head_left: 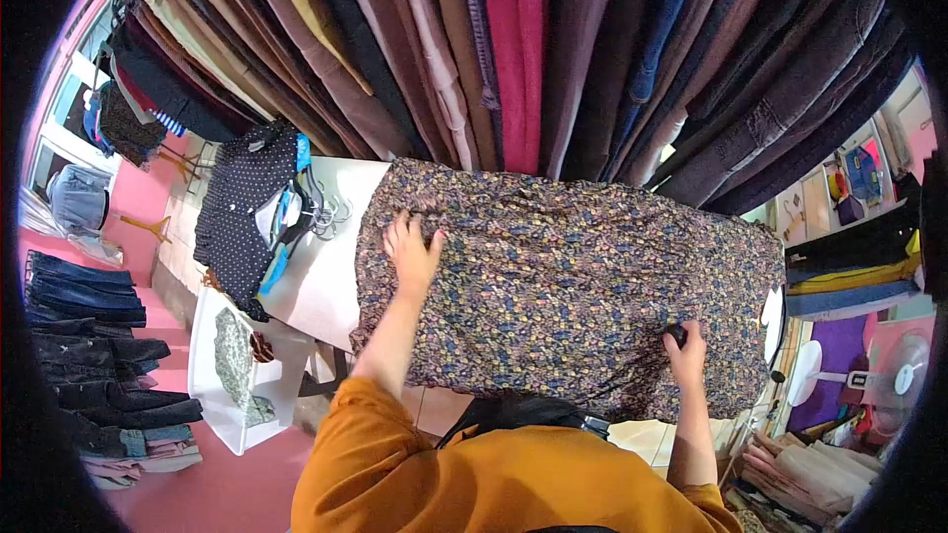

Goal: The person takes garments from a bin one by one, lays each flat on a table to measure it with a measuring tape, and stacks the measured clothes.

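Observation:
A floral-patterned garment (553, 276) in dark, multicoloured print lies spread across a white table (341, 188), with light wrinkles over it and its lower edge hanging toward me. My left hand (413, 255) rests flat on the cloth near its left end, fingers apart. Toward the right end, my right hand (688, 350) is closed around a small black rounded object (676, 336), held right at the fabric. Most of that object is hidden by the fingers, so I cannot tell its kind.
Trousers (513, 59) hang in a dense row behind the table. A dotted dark garment (252, 207) and several hangers (321, 212) lie at the left end. Below them stands a white bin (222, 375) with cloth inside. A fan (894, 380) and folded clothes (810, 474) are at right.

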Tool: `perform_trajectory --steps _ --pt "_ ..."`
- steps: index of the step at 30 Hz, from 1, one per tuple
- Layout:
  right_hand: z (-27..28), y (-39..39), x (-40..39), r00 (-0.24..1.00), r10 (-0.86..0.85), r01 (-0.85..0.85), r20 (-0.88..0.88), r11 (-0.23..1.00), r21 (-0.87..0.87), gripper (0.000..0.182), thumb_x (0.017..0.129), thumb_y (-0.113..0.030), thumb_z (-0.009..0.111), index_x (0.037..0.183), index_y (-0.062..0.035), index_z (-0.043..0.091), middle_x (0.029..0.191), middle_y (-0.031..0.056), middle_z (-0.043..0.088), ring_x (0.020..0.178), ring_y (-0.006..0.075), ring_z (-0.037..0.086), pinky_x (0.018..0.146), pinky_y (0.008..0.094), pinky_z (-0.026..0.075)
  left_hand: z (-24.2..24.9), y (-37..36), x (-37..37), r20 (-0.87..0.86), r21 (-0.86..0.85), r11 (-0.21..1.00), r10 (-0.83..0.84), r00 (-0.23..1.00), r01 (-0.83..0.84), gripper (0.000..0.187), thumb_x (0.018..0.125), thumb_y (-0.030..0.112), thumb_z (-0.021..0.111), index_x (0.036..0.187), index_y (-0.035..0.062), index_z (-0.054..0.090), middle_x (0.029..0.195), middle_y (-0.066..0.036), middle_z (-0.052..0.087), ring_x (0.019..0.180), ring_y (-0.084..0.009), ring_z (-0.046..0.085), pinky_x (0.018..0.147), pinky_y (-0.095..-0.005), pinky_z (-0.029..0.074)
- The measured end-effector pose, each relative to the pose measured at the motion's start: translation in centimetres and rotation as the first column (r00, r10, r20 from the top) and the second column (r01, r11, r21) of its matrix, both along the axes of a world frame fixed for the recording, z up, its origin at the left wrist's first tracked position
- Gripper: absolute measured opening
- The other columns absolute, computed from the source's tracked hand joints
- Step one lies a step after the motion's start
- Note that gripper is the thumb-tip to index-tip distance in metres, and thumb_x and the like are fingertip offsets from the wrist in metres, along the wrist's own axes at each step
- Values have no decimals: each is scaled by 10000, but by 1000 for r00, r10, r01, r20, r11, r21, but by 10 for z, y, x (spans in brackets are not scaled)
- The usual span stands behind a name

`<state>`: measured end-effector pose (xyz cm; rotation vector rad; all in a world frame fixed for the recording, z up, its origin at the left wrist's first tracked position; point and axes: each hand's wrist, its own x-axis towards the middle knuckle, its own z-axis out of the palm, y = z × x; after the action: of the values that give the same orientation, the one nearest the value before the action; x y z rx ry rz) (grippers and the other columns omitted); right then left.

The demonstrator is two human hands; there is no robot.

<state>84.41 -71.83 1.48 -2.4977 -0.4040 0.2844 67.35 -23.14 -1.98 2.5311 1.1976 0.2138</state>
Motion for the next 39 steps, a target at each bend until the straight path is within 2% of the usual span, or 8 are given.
perform_trajectory --steps 4,7,9,15,19,21,25,39 --pt "0 100 -36 960 279 -264 -28 932 249 309 735 -184 722 977 -58 577 823 153 650 732 327 637 657 378 506 4 -66 -24 370 -282 895 -232 900 346 333 853 228 616 1119 27 597 1053 -135 612 956 -276 578 837 -391 446" --pt "-2 173 -71 785 611 -616 106 751 238 295 760 -165 694 1019 -73 586 926 126 650 840 310 624 734 386 502 -16 -108 -35 342 -908 247 -34 939 339 288 912 233 571 1078 1 607 859 -61 661 733 -159 626 664 -280 505" --pt "-3 208 -87 686 716 -724 133 653 221 325 730 -143 712 1029 -84 601 981 122 644 909 314 608 808 390 486 -15 -110 -44 205 -978 41 77 976 202 316 925 251 562 1119 3 596 916 -62 659 802 -122 622 725 -262 506" --pt "-12 256 -106 577 789 -816 212 543 201 321 734 -117 694 1040 -90 599 941 113 630 891 295 595 807 390 476 -11 -72 -80 181 -983 83 270 946 164 158 877 124 615 983 9 631 794 -56 654 681 -129 617 680 -252 516" --pt "-2 255 -101 642 758 -766 118 626 149 354 754 -125 671 1098 -118 588 1002 96 619 965 291 569 820 394 486 -5 -18 -100 194 -522 828 -119 974 205 66 783 95 672 845 82 692 756 -85 666 659 -164 620 630 -297 493" --pt "-1 242 -82 670 706 -738 231 669 96 372 755 -118 667 1119 -150 596 931 92 612 927 288 574 795 394 495 -15 30 -115 218 -274 962 72 973 -9 107 739 50 636 812 92 703 747 -123 671 667 -251 645 632 -337 503" --pt "11 187 -38 715 652 -667 253 745 -35 387 767 -71 608 1127 -214 624 894 78 583 889 276 561 784 374 500 -28 96 -142 140 -25 964 264 954 -263 57 723 69 626 752 43 667 712 -188 641 675 -340 635 651 -395 506" --pt "-12 83 11 718 687 -563 115 670 -484 368 791 -39 538 1096 -224 630 1092 95 507 1033 329 472 840 392 492 -45 102 -143 200 27 983 173 965 -182 46 729 -16 568 764 8 549 700 -190 589 704 -362 596 650 -412 468"
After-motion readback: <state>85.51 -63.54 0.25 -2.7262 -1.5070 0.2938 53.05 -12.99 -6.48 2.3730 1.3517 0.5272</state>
